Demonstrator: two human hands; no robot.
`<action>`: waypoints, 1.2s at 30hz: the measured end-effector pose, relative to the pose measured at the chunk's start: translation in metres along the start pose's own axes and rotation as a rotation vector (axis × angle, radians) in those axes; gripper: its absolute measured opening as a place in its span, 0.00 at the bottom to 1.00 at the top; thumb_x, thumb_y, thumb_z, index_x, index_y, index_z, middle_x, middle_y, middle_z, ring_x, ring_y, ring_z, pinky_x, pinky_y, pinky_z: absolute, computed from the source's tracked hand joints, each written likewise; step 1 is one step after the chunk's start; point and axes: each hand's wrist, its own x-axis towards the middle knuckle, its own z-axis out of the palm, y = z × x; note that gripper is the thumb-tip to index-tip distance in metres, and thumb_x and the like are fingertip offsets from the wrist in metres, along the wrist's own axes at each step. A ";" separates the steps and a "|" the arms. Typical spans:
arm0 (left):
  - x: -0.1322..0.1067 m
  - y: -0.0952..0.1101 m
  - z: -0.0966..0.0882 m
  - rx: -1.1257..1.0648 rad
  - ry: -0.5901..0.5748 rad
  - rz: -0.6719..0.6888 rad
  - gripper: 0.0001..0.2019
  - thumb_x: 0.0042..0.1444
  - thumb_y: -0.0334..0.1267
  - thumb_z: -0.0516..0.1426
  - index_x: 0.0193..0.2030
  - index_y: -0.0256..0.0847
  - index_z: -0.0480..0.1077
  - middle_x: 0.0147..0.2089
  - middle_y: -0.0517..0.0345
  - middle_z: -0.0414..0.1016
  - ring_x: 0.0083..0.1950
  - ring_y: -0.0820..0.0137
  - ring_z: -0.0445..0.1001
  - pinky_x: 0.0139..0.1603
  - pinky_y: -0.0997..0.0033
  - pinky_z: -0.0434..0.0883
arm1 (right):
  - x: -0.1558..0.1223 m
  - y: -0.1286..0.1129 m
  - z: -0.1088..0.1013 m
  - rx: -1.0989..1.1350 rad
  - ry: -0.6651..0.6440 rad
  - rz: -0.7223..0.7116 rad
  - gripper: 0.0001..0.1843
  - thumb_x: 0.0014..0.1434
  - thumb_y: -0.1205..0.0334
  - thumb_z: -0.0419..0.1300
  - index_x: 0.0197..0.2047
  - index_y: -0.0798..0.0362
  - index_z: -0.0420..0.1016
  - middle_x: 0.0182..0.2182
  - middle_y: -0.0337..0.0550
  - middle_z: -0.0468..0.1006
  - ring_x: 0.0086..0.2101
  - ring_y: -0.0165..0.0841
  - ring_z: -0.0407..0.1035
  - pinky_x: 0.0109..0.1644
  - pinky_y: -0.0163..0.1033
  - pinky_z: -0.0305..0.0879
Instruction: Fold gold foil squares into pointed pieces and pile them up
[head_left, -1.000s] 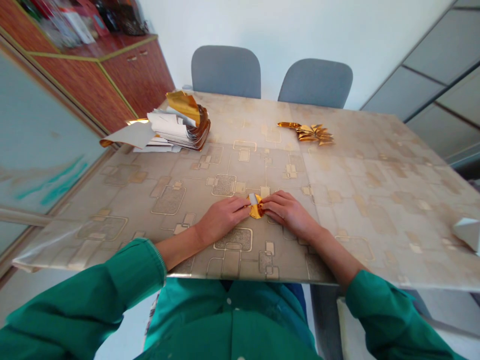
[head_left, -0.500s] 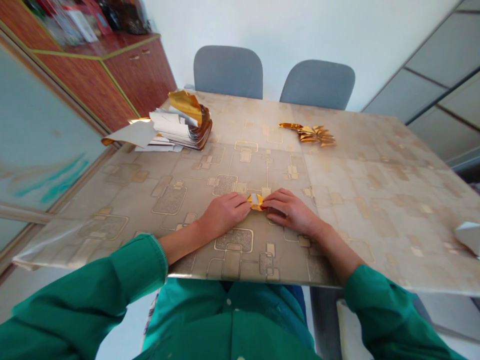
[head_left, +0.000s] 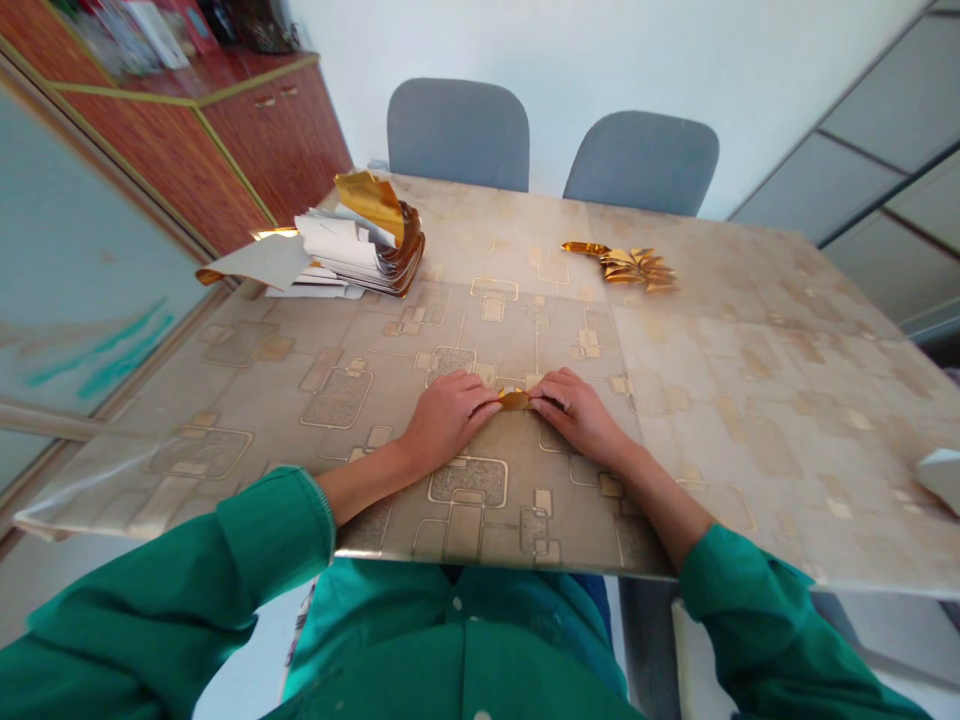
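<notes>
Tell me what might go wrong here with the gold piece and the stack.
The gold piece might tear or crumple: the left hand and right hand pinch its opposite ends, so a hard pull could strain it.

The stack could shed a sheet: one white sheet seems to jut past the left edge of the table, where a bump might knock it.

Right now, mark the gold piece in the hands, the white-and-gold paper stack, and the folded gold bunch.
Gold piece (head_left: 514,402): head view, middle of its gold side.
Paper stack (head_left: 346,243): head view, its white sheets.
Folded gold bunch (head_left: 637,269): head view, middle of its folds.
</notes>
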 end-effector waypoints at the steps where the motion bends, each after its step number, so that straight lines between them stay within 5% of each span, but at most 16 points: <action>1: 0.001 0.000 0.000 -0.014 0.009 -0.028 0.08 0.66 0.39 0.56 0.46 0.40 0.75 0.38 0.55 0.77 0.40 0.65 0.73 0.42 0.65 0.69 | 0.001 0.001 0.001 -0.014 -0.004 0.016 0.10 0.69 0.60 0.53 0.40 0.50 0.75 0.33 0.42 0.77 0.36 0.35 0.68 0.43 0.41 0.61; 4: 0.002 0.000 0.001 -0.072 0.026 -0.118 0.10 0.65 0.40 0.58 0.50 0.41 0.72 0.37 0.58 0.78 0.38 0.66 0.74 0.41 0.66 0.69 | 0.003 0.005 0.005 -0.042 0.012 0.096 0.06 0.67 0.62 0.56 0.44 0.49 0.74 0.31 0.40 0.77 0.35 0.35 0.68 0.41 0.40 0.59; 9: 0.003 0.001 -0.002 -0.132 -0.004 -0.157 0.05 0.63 0.38 0.60 0.42 0.41 0.74 0.35 0.59 0.77 0.37 0.67 0.72 0.40 0.67 0.66 | 0.003 0.005 0.005 -0.010 0.029 0.153 0.03 0.65 0.62 0.57 0.41 0.49 0.71 0.27 0.38 0.75 0.32 0.34 0.67 0.37 0.38 0.56; 17: 0.008 0.006 -0.007 -0.105 -0.103 -0.219 0.06 0.63 0.38 0.59 0.35 0.40 0.74 0.35 0.57 0.76 0.40 0.64 0.71 0.41 0.66 0.63 | 0.003 -0.002 0.007 -0.049 0.020 0.214 0.08 0.66 0.60 0.55 0.36 0.50 0.73 0.30 0.40 0.77 0.34 0.35 0.67 0.42 0.40 0.56; 21: 0.008 0.006 -0.006 -0.138 -0.069 -0.282 0.04 0.61 0.36 0.60 0.42 0.40 0.73 0.33 0.61 0.75 0.36 0.67 0.71 0.39 0.68 0.62 | 0.003 -0.002 0.008 -0.039 0.040 0.246 0.05 0.65 0.61 0.57 0.42 0.49 0.73 0.28 0.38 0.76 0.33 0.35 0.67 0.42 0.40 0.55; 30: 0.012 0.008 -0.004 -0.049 -0.084 -0.268 0.08 0.61 0.41 0.61 0.33 0.40 0.73 0.33 0.59 0.76 0.37 0.66 0.71 0.38 0.67 0.62 | 0.004 -0.005 0.014 -0.086 0.105 0.272 0.06 0.66 0.60 0.56 0.38 0.49 0.74 0.28 0.38 0.78 0.34 0.35 0.67 0.44 0.41 0.53; 33: 0.012 0.007 -0.002 -0.035 -0.069 -0.282 0.06 0.60 0.40 0.62 0.38 0.40 0.73 0.32 0.60 0.74 0.36 0.66 0.70 0.38 0.67 0.63 | 0.004 -0.007 0.018 -0.157 0.131 0.284 0.05 0.65 0.61 0.57 0.38 0.49 0.74 0.28 0.38 0.77 0.36 0.36 0.67 0.44 0.41 0.51; 36: 0.011 0.003 0.000 -0.016 -0.012 -0.143 0.09 0.61 0.39 0.61 0.46 0.40 0.72 0.40 0.57 0.75 0.42 0.65 0.71 0.42 0.67 0.65 | 0.003 -0.008 0.020 -0.168 0.136 0.276 0.03 0.64 0.62 0.58 0.38 0.49 0.73 0.28 0.37 0.76 0.36 0.36 0.66 0.43 0.40 0.50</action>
